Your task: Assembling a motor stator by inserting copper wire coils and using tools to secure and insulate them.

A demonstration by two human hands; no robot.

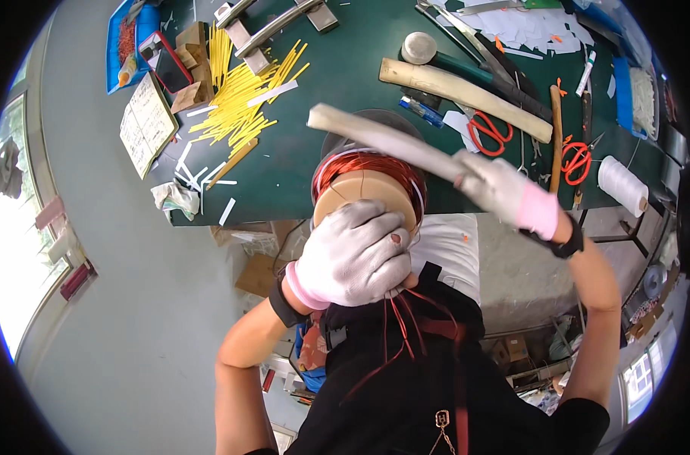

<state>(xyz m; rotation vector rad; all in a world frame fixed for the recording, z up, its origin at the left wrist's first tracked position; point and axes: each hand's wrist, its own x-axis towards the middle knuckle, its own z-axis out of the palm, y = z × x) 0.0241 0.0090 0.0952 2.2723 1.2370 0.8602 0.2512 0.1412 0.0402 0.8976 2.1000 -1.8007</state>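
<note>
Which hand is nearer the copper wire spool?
Left. The left hand overlaps the near side of the spool; the right hand is off to its right, gripping a pale stick.

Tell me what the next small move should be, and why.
Probably a light tap on the copper winding with the wooden stick: the right hand grips the stick, which appears blurred across the winding's far side, while the left hand lies over the beige disc, seemingly steadying it.
</note>
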